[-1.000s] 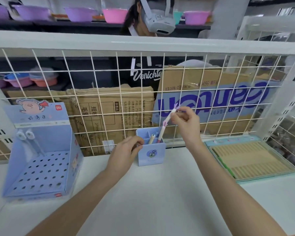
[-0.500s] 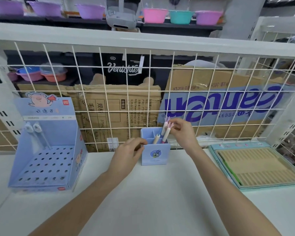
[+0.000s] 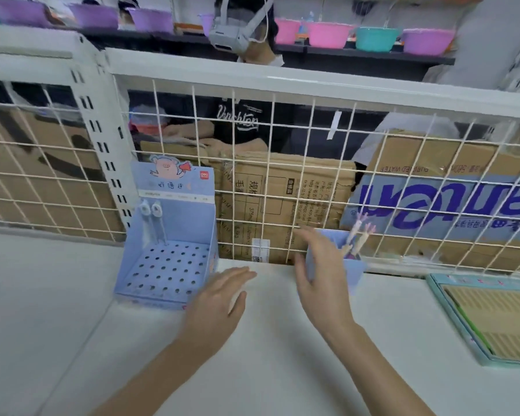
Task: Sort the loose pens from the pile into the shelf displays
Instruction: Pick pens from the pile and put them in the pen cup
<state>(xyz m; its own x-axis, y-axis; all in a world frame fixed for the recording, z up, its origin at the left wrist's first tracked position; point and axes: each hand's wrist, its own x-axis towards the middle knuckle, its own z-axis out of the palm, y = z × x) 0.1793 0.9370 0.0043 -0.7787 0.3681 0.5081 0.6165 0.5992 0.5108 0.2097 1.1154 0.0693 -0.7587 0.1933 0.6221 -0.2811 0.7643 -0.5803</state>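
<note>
Bare shelf (image 3: pixel 267 340) lies open between display box (image 3: pixel 165 265) and tray (image 3: pixel 490 319); wire grid (image 3: pixel 282 181) blocks behind.
</note>
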